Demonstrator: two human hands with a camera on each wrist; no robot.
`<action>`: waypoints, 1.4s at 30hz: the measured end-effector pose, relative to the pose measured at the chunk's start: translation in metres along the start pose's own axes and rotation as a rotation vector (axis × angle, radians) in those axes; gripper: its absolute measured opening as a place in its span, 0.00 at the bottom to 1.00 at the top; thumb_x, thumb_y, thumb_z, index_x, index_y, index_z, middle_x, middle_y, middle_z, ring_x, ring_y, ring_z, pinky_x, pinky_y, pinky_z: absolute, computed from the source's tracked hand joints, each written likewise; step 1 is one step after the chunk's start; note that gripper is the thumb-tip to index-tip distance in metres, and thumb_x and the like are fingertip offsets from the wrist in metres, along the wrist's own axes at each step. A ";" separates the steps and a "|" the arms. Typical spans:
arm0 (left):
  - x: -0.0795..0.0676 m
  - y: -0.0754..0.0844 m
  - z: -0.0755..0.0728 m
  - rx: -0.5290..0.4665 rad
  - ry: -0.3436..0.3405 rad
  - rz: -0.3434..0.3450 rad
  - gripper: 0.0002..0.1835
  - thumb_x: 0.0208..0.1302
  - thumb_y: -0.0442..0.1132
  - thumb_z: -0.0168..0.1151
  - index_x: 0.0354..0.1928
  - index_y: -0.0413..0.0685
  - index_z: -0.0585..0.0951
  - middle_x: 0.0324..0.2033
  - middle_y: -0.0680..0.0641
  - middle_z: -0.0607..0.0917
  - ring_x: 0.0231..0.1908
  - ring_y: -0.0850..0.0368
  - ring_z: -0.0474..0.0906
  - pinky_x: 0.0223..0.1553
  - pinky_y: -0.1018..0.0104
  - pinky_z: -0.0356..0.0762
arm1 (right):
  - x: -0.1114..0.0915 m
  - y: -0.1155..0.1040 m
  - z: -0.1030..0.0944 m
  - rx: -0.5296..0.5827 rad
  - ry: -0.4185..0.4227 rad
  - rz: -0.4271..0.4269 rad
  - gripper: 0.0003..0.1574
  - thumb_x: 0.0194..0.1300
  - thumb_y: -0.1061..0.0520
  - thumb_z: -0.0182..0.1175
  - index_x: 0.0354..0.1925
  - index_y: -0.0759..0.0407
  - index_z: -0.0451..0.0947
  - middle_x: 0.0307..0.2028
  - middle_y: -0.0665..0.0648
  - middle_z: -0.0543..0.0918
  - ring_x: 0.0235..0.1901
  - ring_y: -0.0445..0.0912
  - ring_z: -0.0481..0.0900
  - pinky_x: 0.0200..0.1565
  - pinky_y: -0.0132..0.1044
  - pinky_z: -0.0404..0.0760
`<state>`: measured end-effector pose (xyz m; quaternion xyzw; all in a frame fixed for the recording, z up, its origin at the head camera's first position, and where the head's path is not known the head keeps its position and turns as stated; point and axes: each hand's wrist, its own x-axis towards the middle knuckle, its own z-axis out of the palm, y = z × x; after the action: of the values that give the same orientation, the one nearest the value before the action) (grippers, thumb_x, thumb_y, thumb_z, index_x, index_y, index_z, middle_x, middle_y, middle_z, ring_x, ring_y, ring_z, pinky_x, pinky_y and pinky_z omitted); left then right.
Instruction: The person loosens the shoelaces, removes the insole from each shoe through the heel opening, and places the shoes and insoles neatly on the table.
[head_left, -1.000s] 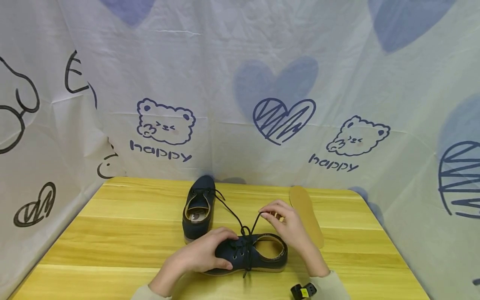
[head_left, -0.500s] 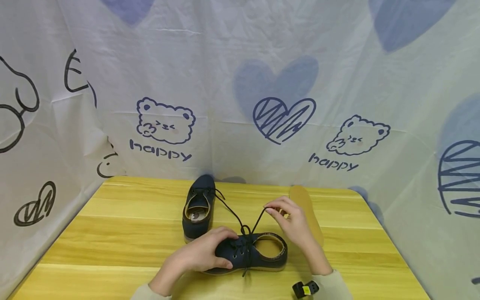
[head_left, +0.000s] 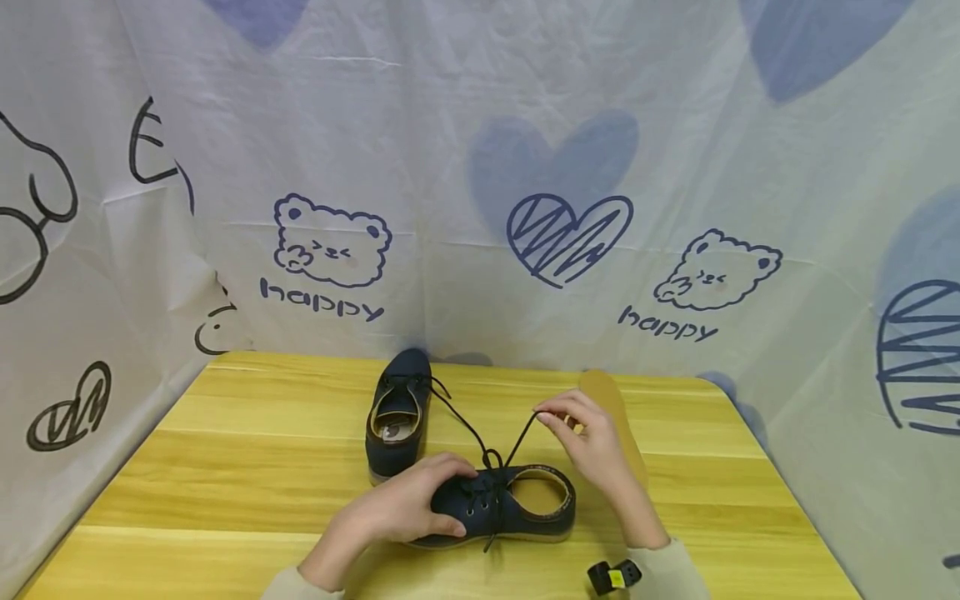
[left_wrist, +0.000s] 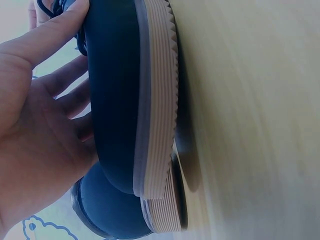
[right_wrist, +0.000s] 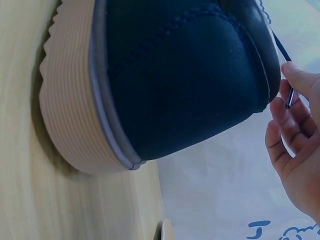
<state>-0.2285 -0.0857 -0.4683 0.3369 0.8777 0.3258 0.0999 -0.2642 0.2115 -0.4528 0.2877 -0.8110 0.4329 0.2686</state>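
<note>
A dark navy lace-up shoe (head_left: 536,525) lies sideways at the front middle, its toe to the left and its opening to the right. Across its toe end, my left hand (head_left: 408,507) grips it, thumb on the near side and fingers over the far side. In the left wrist view the palm faces the shoe's upper (left_wrist: 117,100). Behind the opening, my right hand (head_left: 592,442) pinches a black shoelace (head_left: 521,439) and holds it taut, up and to the right. The lace's tip (right_wrist: 288,103) pokes out below the fingers in the right wrist view. Loops of lace cross over the tongue.
The matching shoe (head_left: 393,457) stands behind to the left, toe away; a second lace strand runs toward it. A tan insole (head_left: 606,398) lies behind my right hand. A wood-grain table (head_left: 247,467) carries everything, with a printed curtain (head_left: 450,292) behind.
My right hand has moved slightly up and to the right, drawing the lace strand longer. The left hand and both shoes keep their places.
</note>
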 end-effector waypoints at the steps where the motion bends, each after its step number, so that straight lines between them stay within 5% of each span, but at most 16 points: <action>1: 0.000 0.000 0.000 0.001 0.000 0.000 0.34 0.59 0.49 0.79 0.66 0.54 0.78 0.66 0.49 0.77 0.67 0.49 0.72 0.67 0.49 0.72 | 0.000 0.000 0.000 0.001 0.002 0.002 0.11 0.68 0.68 0.67 0.44 0.55 0.89 0.40 0.49 0.86 0.35 0.41 0.78 0.34 0.33 0.78; 26: 0.000 0.000 0.000 0.012 0.009 0.008 0.33 0.59 0.48 0.80 0.66 0.53 0.78 0.64 0.49 0.78 0.65 0.50 0.73 0.66 0.51 0.73 | 0.001 -0.003 -0.011 -0.025 0.075 0.058 0.11 0.68 0.67 0.68 0.45 0.54 0.89 0.41 0.49 0.86 0.36 0.41 0.78 0.36 0.31 0.79; 35: -0.001 0.000 0.000 0.013 0.010 0.009 0.33 0.59 0.48 0.80 0.65 0.53 0.78 0.64 0.50 0.78 0.64 0.51 0.74 0.65 0.51 0.74 | 0.007 -0.017 -0.012 -0.012 0.164 -0.008 0.10 0.62 0.76 0.67 0.40 0.67 0.87 0.38 0.60 0.85 0.34 0.41 0.76 0.35 0.22 0.74; 42: -0.001 0.001 0.000 0.017 0.007 0.013 0.33 0.59 0.47 0.79 0.66 0.53 0.78 0.64 0.49 0.78 0.65 0.51 0.73 0.66 0.51 0.73 | 0.008 -0.031 -0.015 -0.023 0.177 -0.024 0.11 0.61 0.78 0.67 0.40 0.68 0.87 0.37 0.61 0.85 0.33 0.41 0.76 0.36 0.23 0.75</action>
<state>-0.2275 -0.0857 -0.4678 0.3425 0.8786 0.3200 0.0919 -0.2457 0.2083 -0.4233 0.2549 -0.7856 0.4439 0.3476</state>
